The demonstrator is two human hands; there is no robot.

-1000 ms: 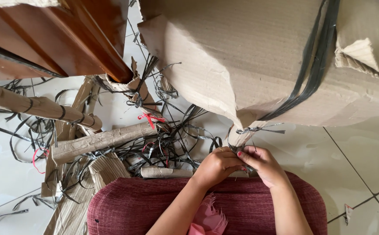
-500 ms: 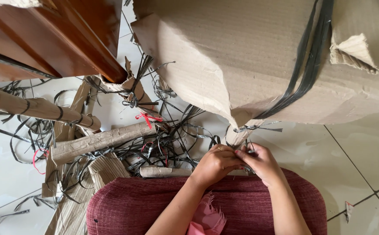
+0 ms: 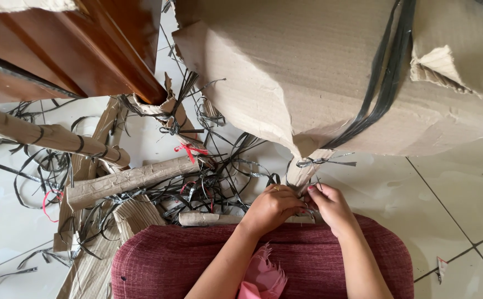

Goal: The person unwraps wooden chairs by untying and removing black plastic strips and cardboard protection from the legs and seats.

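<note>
Grip: the left hand point(image 3: 272, 206) and the right hand point(image 3: 333, 206) meet fingertip to fingertip at the foot of a cardboard-wrapped leg point(image 3: 303, 170), fingers pressed together and pinching what looks like an end of the thin black strap point(image 3: 325, 162) tied round it; the exact strand is too small to be sure of.
Where the work is: the wrapped leg hangs down from a large cardboard-covered piece point(image 3: 330, 83), just above the front edge of the red cushion point(image 3: 197, 257) and over the white tile floor point(image 3: 452, 182).
Strap, handling: thin, flat, stiff plastic band, probably light and slick, knotted tight; likely best taken close to the knot, where loose tails stick out sideways.
Cardboard, handling: corrugated, light, soft at its torn edges, tears easily; a firmer hold would be round the leg itself.
Wide band: a doubled dark strap point(image 3: 388, 72) runs down the big wrapped piece to the leg.
Just left: a short cardboard roll point(image 3: 208, 218) lies against the cushion edge.
Further left: a tangle of cut black straps point(image 3: 208, 177), a flat cardboard strip point(image 3: 133, 180), a red tie point(image 3: 188, 149), a banded cardboard tube point(image 3: 47, 135).
Top left: dark wooden furniture point(image 3: 75, 50).
</note>
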